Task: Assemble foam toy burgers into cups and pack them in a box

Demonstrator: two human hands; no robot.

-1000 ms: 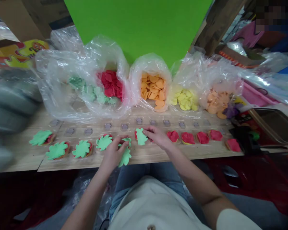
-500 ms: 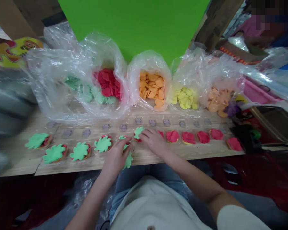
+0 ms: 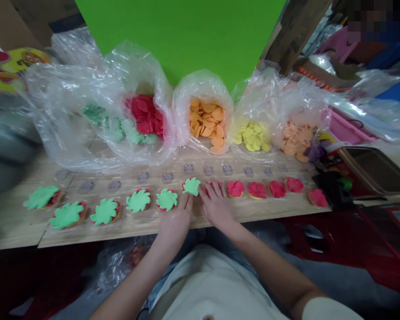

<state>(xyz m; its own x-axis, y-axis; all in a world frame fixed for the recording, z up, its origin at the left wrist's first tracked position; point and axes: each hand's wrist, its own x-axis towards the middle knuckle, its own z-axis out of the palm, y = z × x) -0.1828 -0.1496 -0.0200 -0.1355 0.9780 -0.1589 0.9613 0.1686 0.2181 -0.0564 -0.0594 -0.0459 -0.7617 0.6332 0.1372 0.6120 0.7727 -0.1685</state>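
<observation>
1. From my remote post I see the person's left hand (image 3: 172, 224) and right hand (image 3: 216, 208) at the near edge of a wooden board (image 3: 130, 231). Both are open, fingers spread and apart, with nothing clamped in either.
2. Left fingertips (image 3: 175, 208) reach the lower edge of a scalloped green cut-out (image 3: 166, 199), which sits on a round tan base.
3. Right fingertips (image 3: 214, 193) lie over a red cut-out (image 3: 210, 183), hiding most of it.
4. Just above the gap between the hands, a small green cut-out (image 3: 191, 186) sits on a base with red showing beneath it.
5. Left of the hands, four more green cut-outs (image 3: 104, 211) lie in a loose double row, each over a red layer. To the right, five red cut-outs (image 3: 256, 190) sit on their bases.
6. Behind them runs a line of small grey patches (image 3: 188, 168) on the wood.
7. Clear plastic bags (image 3: 66, 111) hold heaps of discs: green and red, then orange (image 3: 206, 124), yellow (image 3: 250, 138) and peach (image 3: 295, 142).
8. A green backdrop (image 3: 180, 35) rises behind the bags. At upper left, a printed yellow carton (image 3: 16, 66) shows a cartoon face, with no legible lettering. At right sit a dark tray (image 3: 373, 171) and a pink tub (image 3: 348, 131).
</observation>
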